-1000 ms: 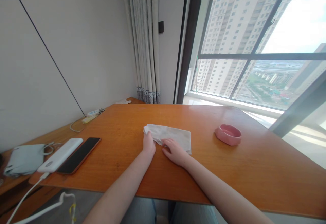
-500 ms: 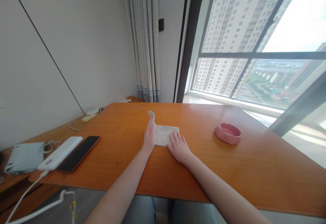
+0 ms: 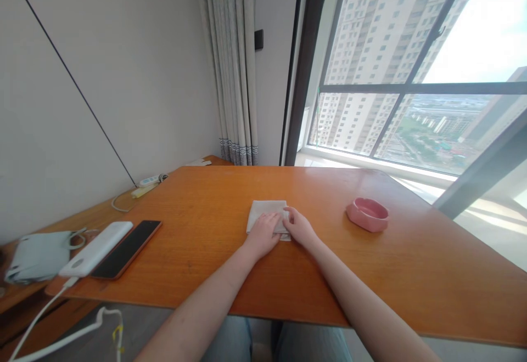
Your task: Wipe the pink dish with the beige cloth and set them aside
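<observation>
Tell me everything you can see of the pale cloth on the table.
The cloth is plain off-white, apparently soft woven fabric, folded into a small, roughly square stack. It lies flat on the wooden table, a lower layer peeking out at its near right corner. The left hand rests on it; the right hand's fingers are at its right edge.

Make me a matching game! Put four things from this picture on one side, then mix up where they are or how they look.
Things:
1. cloth
2. dish
3. phone
4. curtain

Clues:
A. dark, lying beside the white power bank
B. grey, hanging down
C. folded, under the left hand
D. pink, right of the right hand

Pairs: 1-C, 2-D, 3-A, 4-B
</observation>
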Motion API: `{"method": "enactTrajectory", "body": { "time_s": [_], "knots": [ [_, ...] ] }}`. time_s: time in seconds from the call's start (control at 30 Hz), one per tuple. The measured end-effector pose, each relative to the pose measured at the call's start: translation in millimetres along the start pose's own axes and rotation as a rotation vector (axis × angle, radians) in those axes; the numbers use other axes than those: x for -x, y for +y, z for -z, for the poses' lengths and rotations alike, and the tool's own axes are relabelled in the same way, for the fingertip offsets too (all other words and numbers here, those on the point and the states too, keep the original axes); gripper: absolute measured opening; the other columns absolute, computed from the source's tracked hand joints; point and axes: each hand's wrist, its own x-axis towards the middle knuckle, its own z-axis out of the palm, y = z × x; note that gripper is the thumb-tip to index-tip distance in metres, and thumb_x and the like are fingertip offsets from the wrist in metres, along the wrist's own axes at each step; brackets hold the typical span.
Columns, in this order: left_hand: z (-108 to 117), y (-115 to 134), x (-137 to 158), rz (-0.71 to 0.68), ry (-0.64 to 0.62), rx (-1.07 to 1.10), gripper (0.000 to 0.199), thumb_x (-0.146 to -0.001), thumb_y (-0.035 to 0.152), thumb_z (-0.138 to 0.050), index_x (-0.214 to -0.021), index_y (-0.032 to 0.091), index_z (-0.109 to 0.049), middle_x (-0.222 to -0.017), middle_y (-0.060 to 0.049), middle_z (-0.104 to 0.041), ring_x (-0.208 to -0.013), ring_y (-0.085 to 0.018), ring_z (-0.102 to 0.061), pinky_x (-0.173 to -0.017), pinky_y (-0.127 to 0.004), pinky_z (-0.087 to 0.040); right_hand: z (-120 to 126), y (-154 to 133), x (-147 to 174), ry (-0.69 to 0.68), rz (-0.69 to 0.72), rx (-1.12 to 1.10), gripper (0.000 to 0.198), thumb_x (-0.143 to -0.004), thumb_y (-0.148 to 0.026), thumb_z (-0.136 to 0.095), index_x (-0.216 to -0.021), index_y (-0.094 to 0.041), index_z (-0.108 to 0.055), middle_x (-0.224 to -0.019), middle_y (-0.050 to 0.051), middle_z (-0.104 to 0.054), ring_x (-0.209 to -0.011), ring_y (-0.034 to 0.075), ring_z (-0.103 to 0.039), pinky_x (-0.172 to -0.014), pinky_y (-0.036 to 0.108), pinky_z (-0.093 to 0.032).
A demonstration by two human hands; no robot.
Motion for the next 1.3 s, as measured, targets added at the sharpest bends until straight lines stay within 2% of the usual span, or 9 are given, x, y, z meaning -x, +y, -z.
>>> {"method": "enactTrajectory", "body": {
  "time_s": [0.2,0.43,0.53,0.6,0.73,0.83,0.97,1.13,1.3],
  "knots": [
    [1,0,4,0.044,0.023,-0.096,0.051,-0.075,0.026,-0.054,-0.126,0.02,-0.051,-0.136,-0.011,-0.048,-0.13,-0.025,-0.037,-0.114,-0.044,-0.01,2,-5,5,0.006,0.04,0.075,0.021,-0.07,-0.019,-0.046,-0.087,-0.02,-0.057,-0.057,-0.006,-0.043,-0.057,0.013,-0.045,-0.056,0.022,-0.032],
    [6,2,7,0.039,0.004,-0.064,0.051,-0.079,0.036,-0.054,-0.128,0.022,-0.05,-0.137,-0.009,-0.046,-0.13,-0.026,-0.036,-0.113,-0.044,-0.013,4,-7,4,-0.044,0.035,-0.069,0.026,-0.076,-0.02,-0.042,-0.097,-0.019,-0.058,-0.053,-0.008,-0.035,-0.052,0.011,-0.041,-0.052,0.021,-0.032],
    [8,1,7,0.006,-0.009,-0.052,0.05,-0.084,0.045,-0.047,-0.129,0.022,-0.049,-0.137,-0.008,-0.047,-0.129,-0.025,-0.038,-0.112,-0.044,-0.018,8,-6,1,-0.122,-0.021,-0.151,0.028,-0.076,-0.019,-0.041,-0.098,-0.018,-0.058,-0.05,-0.009,-0.033,-0.047,0.01,-0.038,-0.048,0.02,-0.031],
    [9,-1,6,0.018,0.005,-0.068,0.046,-0.089,0.04,-0.039,-0.128,0.019,-0.049,-0.136,-0.009,-0.048,-0.128,-0.023,-0.04,-0.11,-0.043,-0.023,10,-7,1,-0.158,-0.031,-0.16,0.029,-0.074,-0.018,-0.045,-0.1,-0.017,-0.058,-0.049,-0.01,-0.033,-0.045,0.009,-0.037,-0.047,0.02,-0.03],
    [9,-5,4,0.047,0.009,-0.083,0.043,-0.093,0.034,-0.029,-0.126,0.017,-0.051,-0.135,-0.01,-0.049,-0.127,-0.021,-0.042,-0.109,-0.04,-0.027,17,-11,6,-0.186,0.012,-0.128,0.03,-0.074,-0.02,-0.051,-0.104,-0.016,-0.058,-0.049,-0.01,-0.039,-0.048,0.01,-0.041,-0.05,0.02,-0.032],
    [8,-5,4,0.038,-0.006,-0.092,0.044,-0.093,0.038,-0.028,-0.125,0.018,-0.052,-0.134,-0.01,-0.051,-0.126,-0.022,-0.042,-0.109,-0.043,-0.026,23,-15,10,-0.327,-0.007,-0.109,0.031,-0.08,-0.024,-0.049,-0.108,-0.014,-0.056,-0.049,-0.007,-0.05,-0.045,0.01,-0.042,-0.047,0.021,-0.03],
    [11,-3,8,-0.066,-0.011,-0.076,0.044,-0.086,0.041,-0.045,-0.126,0.022,-0.05,-0.135,-0.007,-0.049,-0.126,-0.025,-0.041,-0.109,-0.046,-0.023,26,-16,12,-0.436,-0.012,-0.094,0.038,-0.08,-0.023,-0.05,-0.117,-0.014,-0.051,-0.056,-0.003,-0.064,-0.042,0.01,-0.041,-0.044,0.021,-0.03],
    [17,2,8,-0.138,-0.007,0.011,0.016,-0.077,0.025,-0.057,-0.091,0.02,-0.061,-0.106,-0.004,-0.062,-0.101,-0.02,-0.054,-0.091,-0.031,-0.041,18,-13,12,-0.379,0.027,-0.028,0.032,-0.078,-0.023,-0.055,-0.109,-0.017,-0.051,-0.055,-0.003,-0.065,-0.052,0.012,-0.053,-0.054,0.021,-0.037],
    [17,5,6,-0.112,0.017,0.017,0.006,-0.08,0.019,-0.049,-0.076,0.019,-0.055,-0.084,-0.004,-0.06,-0.085,-0.018,-0.054,-0.078,-0.028,-0.041,13,-13,13,-0.347,0.021,0.085,0.019,-0.076,-0.021,-0.055,-0.094,-0.02,-0.049,-0.05,-0.005,-0.061,-0.05,0.012,-0.052,-0.052,0.021,-0.032]
  ]
}}
